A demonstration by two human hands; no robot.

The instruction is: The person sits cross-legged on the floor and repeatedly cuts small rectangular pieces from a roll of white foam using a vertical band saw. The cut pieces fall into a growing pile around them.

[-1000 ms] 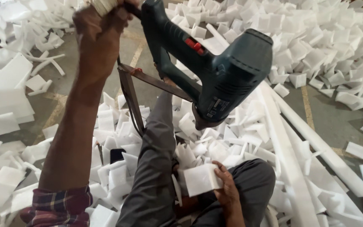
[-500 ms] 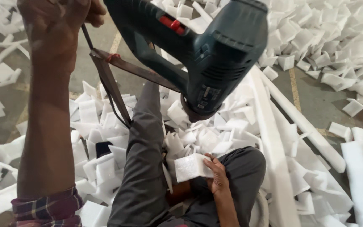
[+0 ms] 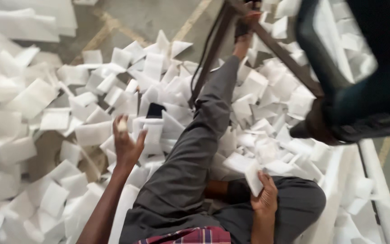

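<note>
White foam block (image 3: 253, 177), a flat rectangular piece, sits in the right hand (image 3: 264, 197), whose fingers curl around its lower edge beside the bent knee in grey trousers (image 3: 190, 171). Part of the block is covered by the thumb, so its full shape is hard to judge. The left hand (image 3: 126, 143) hangs over the heap of white foam offcuts (image 3: 68, 122) spread on the grey concrete floor (image 3: 150, 20); its fingers are half curled around a small pale scrap (image 3: 122, 125), too blurred to identify. A dark teal power tool body (image 3: 362, 68) fills the upper right corner, cut off by the picture's edge and out of focus, so what holds it cannot be told. Behind it a rusty brown metal frame (image 3: 285, 54) slants across the outstretched leg, its top out of view. Long white foam strips (image 3: 375, 180) lie along the right edge.
</note>
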